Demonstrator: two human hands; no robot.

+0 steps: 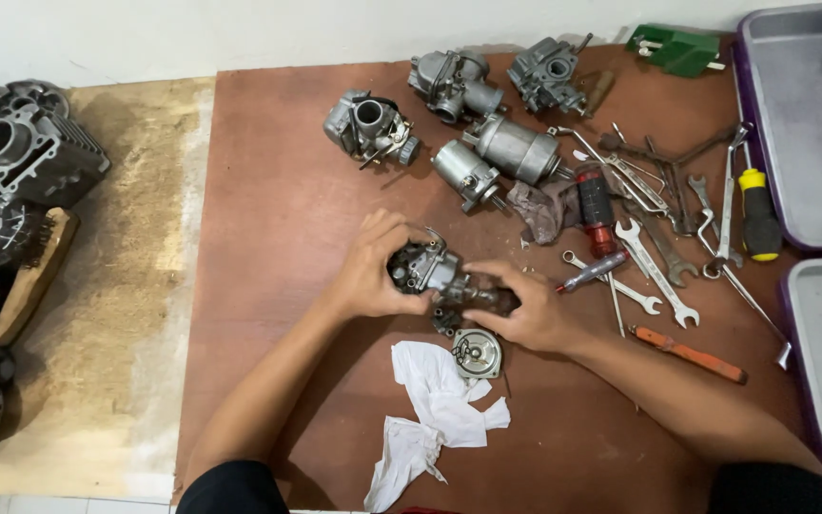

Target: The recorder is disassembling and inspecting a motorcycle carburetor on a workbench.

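Note:
Both my hands hold a small grey metal carburetor (427,268) just above the brown board (278,228). My left hand (373,268) wraps its left side, fingers curled over the top. My right hand (525,306) grips its right end, where a dark metal part (482,297) sticks out. A round metal cover (477,352) lies on the board just below the carburetor. A crumpled white rag (435,405) lies in front of it, between my forearms.
Several more carburetors (370,126) and a cylindrical metal part (518,148) lie at the back. Wrenches (656,271), screwdrivers (689,354) and a dark rag (542,209) are scattered on the right. Grey trays (796,143) stand at the far right; engine parts (21,157) at the left.

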